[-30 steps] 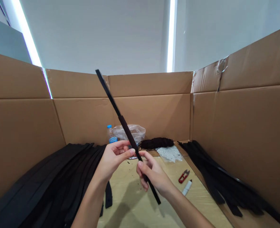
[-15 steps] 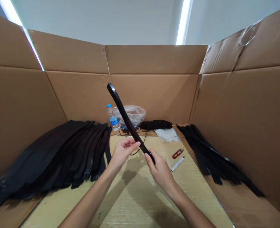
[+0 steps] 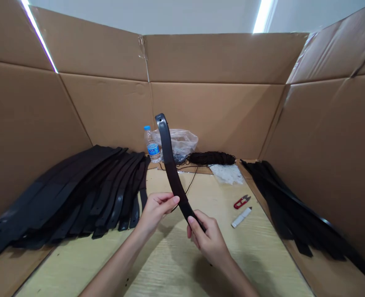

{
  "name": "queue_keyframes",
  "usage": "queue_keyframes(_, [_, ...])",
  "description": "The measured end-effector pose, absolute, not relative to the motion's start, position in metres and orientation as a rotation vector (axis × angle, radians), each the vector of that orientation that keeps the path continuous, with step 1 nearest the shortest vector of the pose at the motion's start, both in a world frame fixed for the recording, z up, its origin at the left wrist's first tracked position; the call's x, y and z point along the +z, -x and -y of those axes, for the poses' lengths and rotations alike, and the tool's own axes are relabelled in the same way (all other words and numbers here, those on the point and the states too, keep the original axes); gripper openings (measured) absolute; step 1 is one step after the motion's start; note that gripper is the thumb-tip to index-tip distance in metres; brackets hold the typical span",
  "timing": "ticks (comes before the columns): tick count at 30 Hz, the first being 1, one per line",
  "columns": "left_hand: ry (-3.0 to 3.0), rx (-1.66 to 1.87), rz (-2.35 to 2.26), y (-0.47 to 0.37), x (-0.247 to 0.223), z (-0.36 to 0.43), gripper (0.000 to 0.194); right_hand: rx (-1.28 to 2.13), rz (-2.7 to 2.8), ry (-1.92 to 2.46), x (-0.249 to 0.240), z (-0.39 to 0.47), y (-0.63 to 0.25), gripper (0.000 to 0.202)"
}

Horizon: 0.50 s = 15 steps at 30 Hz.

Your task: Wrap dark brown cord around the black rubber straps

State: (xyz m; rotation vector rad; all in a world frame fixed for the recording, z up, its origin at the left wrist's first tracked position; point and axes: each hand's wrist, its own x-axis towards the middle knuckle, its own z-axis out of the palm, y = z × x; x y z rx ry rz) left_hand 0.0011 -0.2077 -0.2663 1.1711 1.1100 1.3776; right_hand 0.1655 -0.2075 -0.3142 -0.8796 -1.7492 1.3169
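Note:
A long curved black strip point(image 3: 167, 144) rises at a slant above the table, with a small hole near its upper end and dark cord wrapped round its middle. My right hand point(image 3: 207, 235) grips its lower end between thumb and fingers. At the lower edge of the wrapped part, my left hand point(image 3: 159, 208) is pinched closed; the thin cord seems to be at its fingertips, partly hidden. Behind the strip, a thin black cord point(image 3: 192, 181) runs back toward a dark bundle of cord point(image 3: 212, 158).
Many black strips lie piled at left point(image 3: 86, 185) and right point(image 3: 281, 198). Red snips point(image 3: 242, 201) and a white-handled cutter point(image 3: 241, 217) rest right of my hands. A bottle point(image 3: 153, 148) and plastic bags point(image 3: 182, 142) stand behind. Cardboard walls point(image 3: 216, 111) surround the table.
The strip has turned so its broad face shows, and its upper end is more upright. Both hands appear slightly lower, still at the strip. The whole view has shifted.

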Motion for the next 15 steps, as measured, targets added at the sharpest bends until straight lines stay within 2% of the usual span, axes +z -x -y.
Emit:
queue_keyframes(6, [-1.069,1.340,-1.016,0.004,-0.277,0.211,0.051,1.625,1.623,0.844,-0.308,0.214,-0.160,0.051])
queue_keyframes(15, [-1.014,1.280,-0.951,0.007,-0.281,0.213,0.047,1.833,1.538,0.781,-0.309,0.217,-0.159,0.052])
